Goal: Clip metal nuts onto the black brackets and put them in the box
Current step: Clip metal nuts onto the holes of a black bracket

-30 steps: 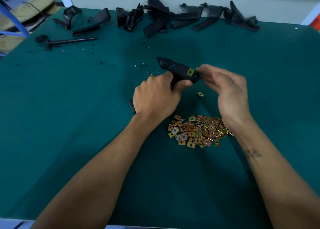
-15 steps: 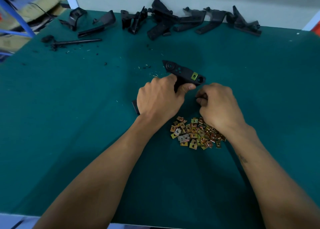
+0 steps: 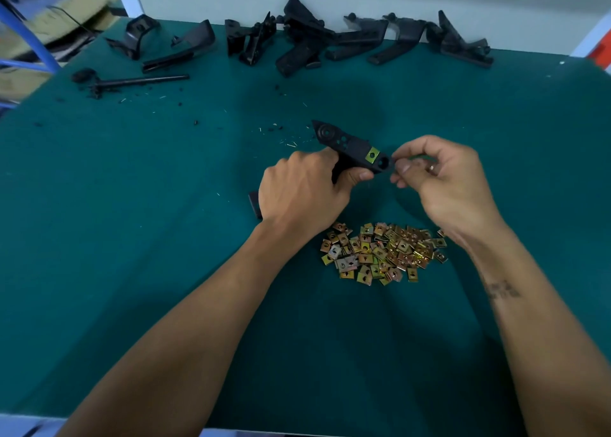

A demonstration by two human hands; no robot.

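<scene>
My left hand [image 3: 304,195] grips a black bracket [image 3: 347,144] by its lower part and holds it above the green table [image 3: 148,238]. One yellow metal nut [image 3: 372,155] sits clipped on the bracket near its right end. My right hand [image 3: 453,185] is at that end, fingertips pinched together right beside the bracket tip, with a small metal nut [image 3: 431,168] showing between the curled fingers. A pile of loose metal nuts [image 3: 383,251] lies just below both hands. No box is in view.
Several more black brackets [image 3: 330,36] lie in a row along the table's far edge by the white wall. A thin black rod [image 3: 139,81] and small black crumbs lie at the far left. Cardboard and a blue frame [image 3: 29,30] stand beyond the left corner.
My right hand dropped from the bracket to the table by the nut pile, then came back up to the bracket's right end. The single loose nut beside the pile is gone. The left hand stayed put.
</scene>
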